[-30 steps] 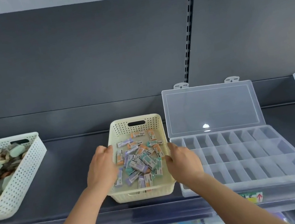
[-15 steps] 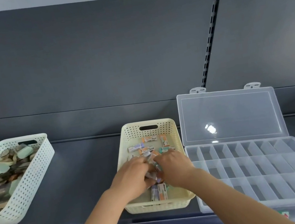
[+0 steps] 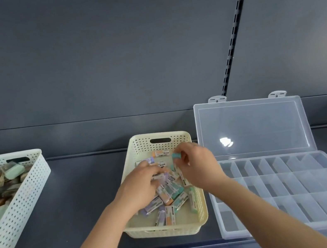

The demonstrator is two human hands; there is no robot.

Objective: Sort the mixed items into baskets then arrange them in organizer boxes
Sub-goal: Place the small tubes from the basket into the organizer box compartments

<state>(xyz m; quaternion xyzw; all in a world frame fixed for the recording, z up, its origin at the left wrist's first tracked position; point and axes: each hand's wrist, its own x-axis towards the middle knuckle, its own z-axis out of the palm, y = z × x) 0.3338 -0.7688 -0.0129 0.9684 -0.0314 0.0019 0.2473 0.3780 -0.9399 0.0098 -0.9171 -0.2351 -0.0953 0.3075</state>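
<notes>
Fingers [image 3: 182, 155] of the right hand [image 3: 198, 168] are pinched on a teal eraser [image 3: 175, 156], held just above the eraser pile [image 3: 170, 192] in the cream basket [image 3: 172, 230]. Fingertips of the left hand [image 3: 141, 190] are curled down into the pile; whether anything is gripped cannot be told. A clear organizer box [image 3: 300, 185] is set just right of the basket with its lid [image 3: 252, 127] propped open, and a white basket [image 3: 30, 202] of mixed items is placed well to the left on the same shelf [image 3: 89, 202].

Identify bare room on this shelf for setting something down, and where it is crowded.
Free: the shelf strip between white basket and cream basket; the organizer box's empty compartments. Crowded: inside the cream basket, with erasers, left hand and right hand.
</notes>
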